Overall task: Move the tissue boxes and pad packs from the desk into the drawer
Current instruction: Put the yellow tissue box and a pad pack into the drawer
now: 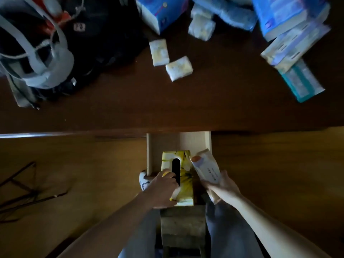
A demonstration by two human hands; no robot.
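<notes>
The drawer is pulled out below the desk edge. Inside it lies a yellow tissue box with a dark slot, and my left hand grips its near left corner. My right hand holds a white pack tilted over the drawer's right side, next to the yellow box. On the dark desk lie two small pale yellow pad packs, more pad packs, a blue tissue box and several blue and teal packs at the far right.
A black bag with grey straps fills the desk's left part. A wooden stool stands between my legs below the drawer. A white shoe shows left of the drawer. Dark thin rods lie on the floor at left.
</notes>
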